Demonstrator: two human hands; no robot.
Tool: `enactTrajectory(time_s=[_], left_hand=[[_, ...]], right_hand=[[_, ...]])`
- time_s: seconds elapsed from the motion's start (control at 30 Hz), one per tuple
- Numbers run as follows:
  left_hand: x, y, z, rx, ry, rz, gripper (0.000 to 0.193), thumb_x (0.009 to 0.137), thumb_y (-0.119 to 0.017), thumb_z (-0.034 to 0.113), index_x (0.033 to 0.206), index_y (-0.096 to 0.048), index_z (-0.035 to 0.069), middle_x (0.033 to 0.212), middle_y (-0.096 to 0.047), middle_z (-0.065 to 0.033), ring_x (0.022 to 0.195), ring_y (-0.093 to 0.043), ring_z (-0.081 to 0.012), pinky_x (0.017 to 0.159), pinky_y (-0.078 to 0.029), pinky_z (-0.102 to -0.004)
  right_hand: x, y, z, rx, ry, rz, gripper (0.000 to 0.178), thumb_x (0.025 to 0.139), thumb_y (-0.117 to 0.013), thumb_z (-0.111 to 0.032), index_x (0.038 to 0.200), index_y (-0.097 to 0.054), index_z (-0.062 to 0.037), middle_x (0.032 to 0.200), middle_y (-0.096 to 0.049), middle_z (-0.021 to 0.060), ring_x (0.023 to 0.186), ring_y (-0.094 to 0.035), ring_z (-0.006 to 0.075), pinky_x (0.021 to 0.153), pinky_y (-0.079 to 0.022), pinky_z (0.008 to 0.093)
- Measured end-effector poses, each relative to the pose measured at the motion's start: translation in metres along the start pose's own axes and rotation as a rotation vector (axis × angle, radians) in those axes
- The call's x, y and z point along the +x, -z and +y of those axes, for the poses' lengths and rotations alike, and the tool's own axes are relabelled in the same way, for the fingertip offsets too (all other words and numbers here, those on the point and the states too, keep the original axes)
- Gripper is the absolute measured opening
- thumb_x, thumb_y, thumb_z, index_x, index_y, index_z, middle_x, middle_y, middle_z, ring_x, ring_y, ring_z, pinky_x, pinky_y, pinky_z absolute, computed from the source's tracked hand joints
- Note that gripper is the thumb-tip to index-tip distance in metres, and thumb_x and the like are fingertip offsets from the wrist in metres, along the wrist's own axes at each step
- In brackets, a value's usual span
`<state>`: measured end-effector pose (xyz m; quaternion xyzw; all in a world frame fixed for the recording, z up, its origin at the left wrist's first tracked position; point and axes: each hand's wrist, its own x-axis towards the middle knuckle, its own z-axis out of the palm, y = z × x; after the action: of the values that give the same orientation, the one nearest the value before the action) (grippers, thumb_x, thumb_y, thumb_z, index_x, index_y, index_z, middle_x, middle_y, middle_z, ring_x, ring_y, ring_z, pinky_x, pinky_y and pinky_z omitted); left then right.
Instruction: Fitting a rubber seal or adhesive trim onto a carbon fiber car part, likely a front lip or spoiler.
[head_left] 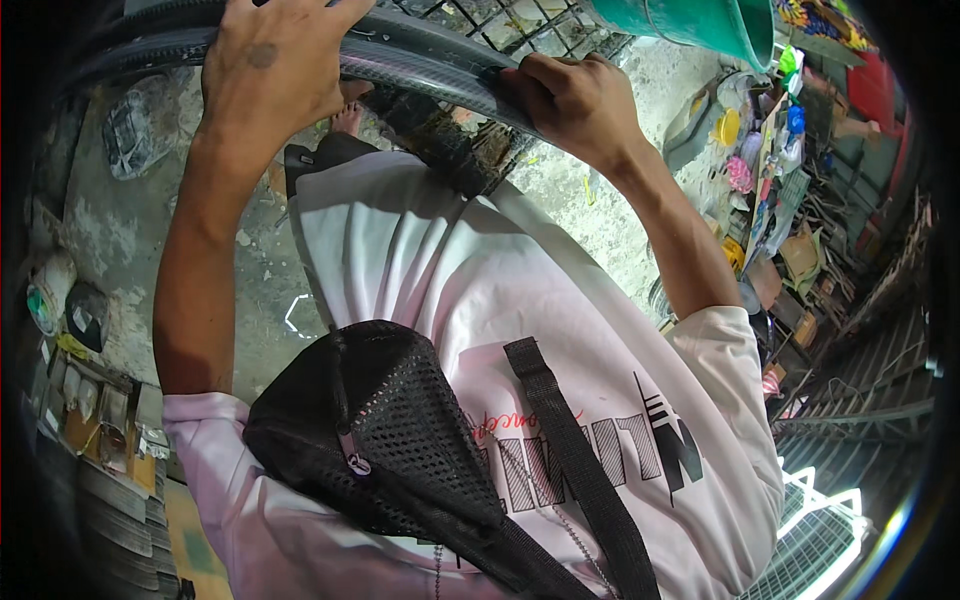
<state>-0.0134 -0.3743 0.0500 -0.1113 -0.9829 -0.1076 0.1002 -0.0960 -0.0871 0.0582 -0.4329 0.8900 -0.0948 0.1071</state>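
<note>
Across the top of the view runs a black, curved rubber tyre (pixel 425 72) with a ribbed surface; its upper part lies outside the picture. My left hand (pixel 275 75) is closed over it at the upper left, with some fingertips cut off by the edge. Farther right, my right hand (pixel 580 105) grips the same tyre, fingers curled round it. Below the tyre, between my hands, is a dark, worn, grimy block (pixel 445 140). A black mesh sling bag (pixel 370 420) hangs across my white shirt.
A green bucket (pixel 690 20) stands at the top right, beside a black wire grid (pixel 520 25). Mixed clutter (pixel 780 180) lines the right side. A clear plastic bag (pixel 140 125) lies on the concrete floor (pixel 255 290) at left. One bare foot (pixel 348 118) shows below the tyre.
</note>
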Motion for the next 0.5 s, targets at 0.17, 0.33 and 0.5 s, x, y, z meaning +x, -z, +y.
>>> enactTrajectory(time_s=[0.17,0.33,0.5], left_hand=[[-0.001,0.003,0.002,-0.088,0.027,-0.037,0.049,0.065,-0.087,0.037,0.103,-0.071,0.011,0.094,-0.067,-0.0059,0.100,-0.065,-0.0236,0.094,-0.041,-0.0435],[-0.001,0.005,0.002,-0.051,0.027,-0.079,0.058,0.060,-0.088,0.040,0.108,-0.071,0.011,0.096,-0.067,-0.0062,0.101,-0.065,-0.0227,0.095,-0.040,-0.0427],[-0.004,-0.006,-0.009,-0.021,-0.009,-0.120,0.059,0.070,-0.088,0.032,0.122,-0.067,0.013,0.113,-0.069,-0.0072,0.111,-0.065,-0.0247,0.101,-0.043,-0.0460]], right_hand=[[0.004,0.001,-0.001,-0.064,0.073,-0.033,0.030,0.097,-0.069,-0.031,0.075,-0.062,-0.0115,0.060,-0.061,0.0096,0.056,-0.063,0.0350,0.052,-0.049,0.0451],[0.012,0.009,-0.009,-0.141,0.083,-0.124,0.036,0.098,-0.066,-0.039,0.077,-0.062,-0.0106,0.065,-0.066,0.0101,0.055,-0.064,0.0342,0.052,-0.052,0.0453],[0.020,0.016,-0.008,-0.072,0.130,-0.137,0.038,0.097,-0.067,-0.044,0.078,-0.065,-0.0117,0.065,-0.067,0.0090,0.053,-0.064,0.0326,0.052,-0.052,0.0445]])
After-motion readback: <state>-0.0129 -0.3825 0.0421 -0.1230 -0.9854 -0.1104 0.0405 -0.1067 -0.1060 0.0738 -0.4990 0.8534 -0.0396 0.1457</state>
